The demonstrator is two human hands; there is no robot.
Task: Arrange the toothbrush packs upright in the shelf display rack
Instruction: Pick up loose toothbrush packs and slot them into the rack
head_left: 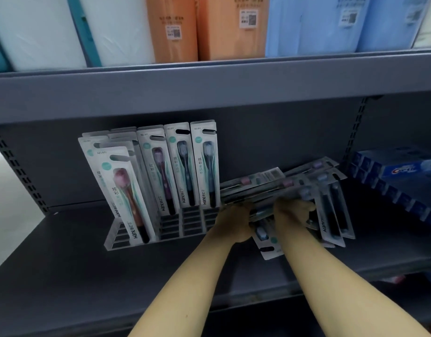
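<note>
A clear slotted display rack [175,227] stands on the grey shelf [75,276]. Several toothbrush packs [180,166] stand upright in it, and one with a pink brush [122,190] leans at the front left. To the right lies a loose pile of toothbrush packs [294,188], flat and fanned out. My left hand [233,222] and my right hand [292,212] both reach into this pile, and their fingers grip a bundle of packs from it. The fingertips are hidden under the packs.
Blue toothpaste boxes [399,171] lie stacked at the right of the shelf. The upper shelf [209,86] overhangs closely and carries white, orange and blue wrapped packages [231,27]. Perforated uprights [355,132] flank the bay.
</note>
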